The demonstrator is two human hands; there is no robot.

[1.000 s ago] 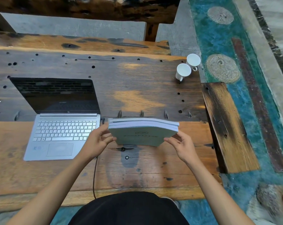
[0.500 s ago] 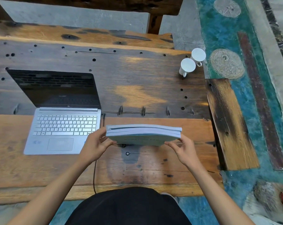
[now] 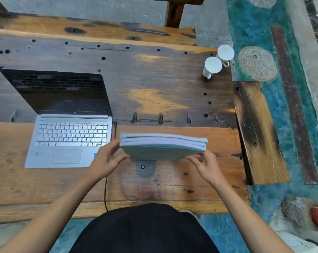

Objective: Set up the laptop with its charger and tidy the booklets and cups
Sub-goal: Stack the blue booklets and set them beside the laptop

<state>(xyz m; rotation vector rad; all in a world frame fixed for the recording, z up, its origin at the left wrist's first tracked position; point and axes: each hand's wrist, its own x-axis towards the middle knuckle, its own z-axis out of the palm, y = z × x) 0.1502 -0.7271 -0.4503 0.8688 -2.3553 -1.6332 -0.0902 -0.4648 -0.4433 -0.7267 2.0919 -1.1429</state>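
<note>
A stack of pale green booklets point(image 3: 162, 146) hovers just above the wooden table point(image 3: 154, 88), tilted with its page edges facing me. My left hand point(image 3: 107, 159) grips its left end and my right hand point(image 3: 203, 166) grips its right end. To the left stands an open silver laptop point(image 3: 68, 136) with a dark screen. A black charger cable point(image 3: 105, 190) runs from the laptop's right side down over the table's near edge. Two white cups point(image 3: 212, 65) stand side by side at the far right corner of the table.
A narrow wooden bench point(image 3: 258, 132) lies alongside the table's right edge. Beyond it is a teal patterned floor with round inlays point(image 3: 257, 63). A second plank point(image 3: 99, 31) runs along the table's far side.
The booklet stack has dropped lower toward the table and tipped flatter, so less of its cover shows. Both hands kept their hold on its ends.
</note>
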